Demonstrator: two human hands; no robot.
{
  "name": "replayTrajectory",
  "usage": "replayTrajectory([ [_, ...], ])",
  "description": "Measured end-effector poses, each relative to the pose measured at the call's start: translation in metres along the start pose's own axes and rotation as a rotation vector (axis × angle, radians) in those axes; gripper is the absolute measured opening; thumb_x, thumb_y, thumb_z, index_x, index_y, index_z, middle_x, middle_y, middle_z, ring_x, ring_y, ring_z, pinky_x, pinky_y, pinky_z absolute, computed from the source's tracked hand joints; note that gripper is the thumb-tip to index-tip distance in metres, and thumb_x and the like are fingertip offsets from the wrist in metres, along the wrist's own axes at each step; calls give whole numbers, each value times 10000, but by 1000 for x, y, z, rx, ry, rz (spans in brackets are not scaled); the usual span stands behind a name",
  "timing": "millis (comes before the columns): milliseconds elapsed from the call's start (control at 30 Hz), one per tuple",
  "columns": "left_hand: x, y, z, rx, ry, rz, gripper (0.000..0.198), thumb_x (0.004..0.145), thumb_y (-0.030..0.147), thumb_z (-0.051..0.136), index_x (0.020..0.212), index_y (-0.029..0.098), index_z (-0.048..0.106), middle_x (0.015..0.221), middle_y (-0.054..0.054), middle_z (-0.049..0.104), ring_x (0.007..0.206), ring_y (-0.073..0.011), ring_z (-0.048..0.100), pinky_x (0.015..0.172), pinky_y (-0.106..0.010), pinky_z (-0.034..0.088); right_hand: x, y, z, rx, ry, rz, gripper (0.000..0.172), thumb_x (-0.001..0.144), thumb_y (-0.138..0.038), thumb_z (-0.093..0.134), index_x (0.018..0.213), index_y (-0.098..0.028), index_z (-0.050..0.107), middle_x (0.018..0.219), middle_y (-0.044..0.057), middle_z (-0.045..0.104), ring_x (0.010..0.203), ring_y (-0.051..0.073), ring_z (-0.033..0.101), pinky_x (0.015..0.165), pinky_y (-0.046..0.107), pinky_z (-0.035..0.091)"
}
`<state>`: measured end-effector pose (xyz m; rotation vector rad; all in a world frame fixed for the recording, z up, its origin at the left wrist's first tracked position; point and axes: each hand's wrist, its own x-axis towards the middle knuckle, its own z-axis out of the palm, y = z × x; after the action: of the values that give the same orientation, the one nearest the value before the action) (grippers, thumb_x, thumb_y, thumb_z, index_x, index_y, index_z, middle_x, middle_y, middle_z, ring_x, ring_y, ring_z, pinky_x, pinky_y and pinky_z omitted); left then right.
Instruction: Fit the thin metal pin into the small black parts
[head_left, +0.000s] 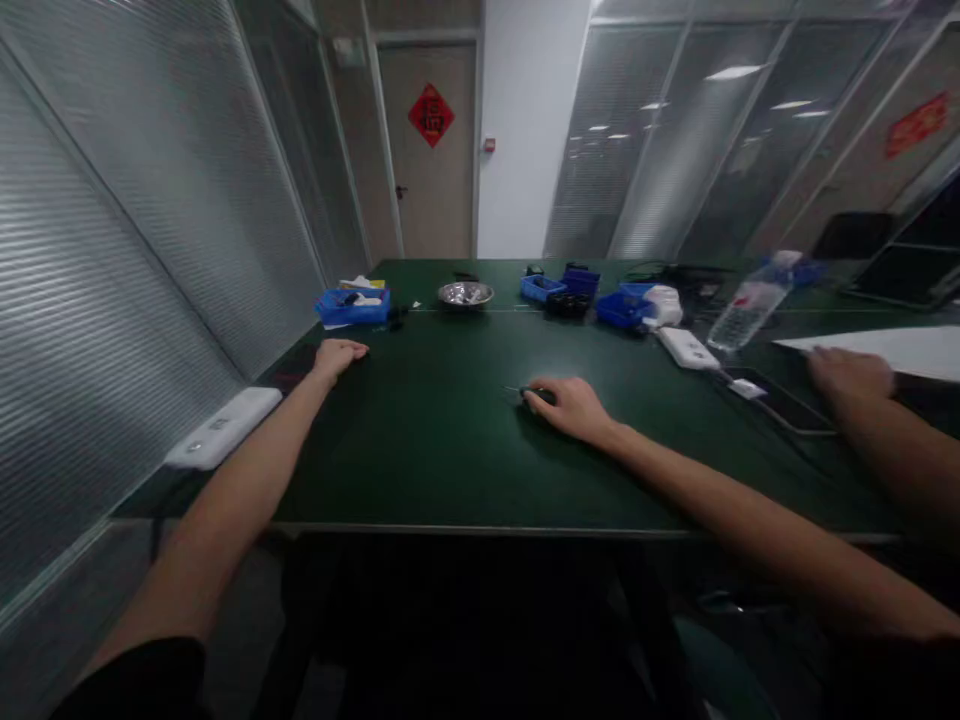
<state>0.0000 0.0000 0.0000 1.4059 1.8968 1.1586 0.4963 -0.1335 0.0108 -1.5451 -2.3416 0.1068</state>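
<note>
My left hand (339, 355) rests on the dark green table (450, 450) near its left edge, fingers curled down onto the surface with nothing visible in them. My right hand (568, 405) lies near the table's middle, its fingers closed over a small dark object (534, 394) with a thin tip that pokes out to the left; I cannot name the object.
Another person's hand (847, 375) lies at the right by a phone (784, 405) and white paper (892, 350). At the back stand blue bins (352, 305), a metal bowl (465, 293), a tilted water bottle (750, 300) and a white box (686, 348). A white device (221, 427) sits at left.
</note>
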Motion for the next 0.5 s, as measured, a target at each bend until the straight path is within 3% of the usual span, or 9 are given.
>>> replayTrajectory([
  [100,-6,5,11,-50,-67,35,356,653,227,868,1001,169,823,923,-73,804,1001,-263,732,959,-371,547,-1,-2,-2,-21,-2,7,445,1062,-542,471,1223,-254,771,973,58,813,846,235,741,751,327,479],
  [200,-26,21,30,-122,-315,172,495,648,330,920,1098,158,805,954,-75,800,968,-246,733,949,-370,551,-3,-3,-4,-9,-6,-48,450,1071,-536,470,1247,-238,757,1025,69,809,870,240,738,768,337,494],
  [300,-63,45,56,-114,-617,362,478,729,428,904,1119,170,805,1057,-90,788,999,-235,716,948,-373,541,-6,-7,-6,53,-9,-182,448,1088,-523,463,1279,-216,727,1159,84,788,943,236,733,814,343,511],
  [400,-107,68,80,-59,-831,555,426,830,443,853,1169,190,798,1117,-81,772,973,-205,684,889,-343,526,-10,-15,-6,93,1,-344,440,1108,-508,449,1329,-214,692,1223,91,754,1001,226,719,864,340,514],
  [500,-139,82,93,-44,-895,686,382,870,447,835,1139,178,804,1025,-69,759,848,-176,644,780,-307,496,-15,-25,-5,36,24,-438,449,1119,-507,430,1365,-224,677,1129,93,736,879,203,697,757,315,493],
])
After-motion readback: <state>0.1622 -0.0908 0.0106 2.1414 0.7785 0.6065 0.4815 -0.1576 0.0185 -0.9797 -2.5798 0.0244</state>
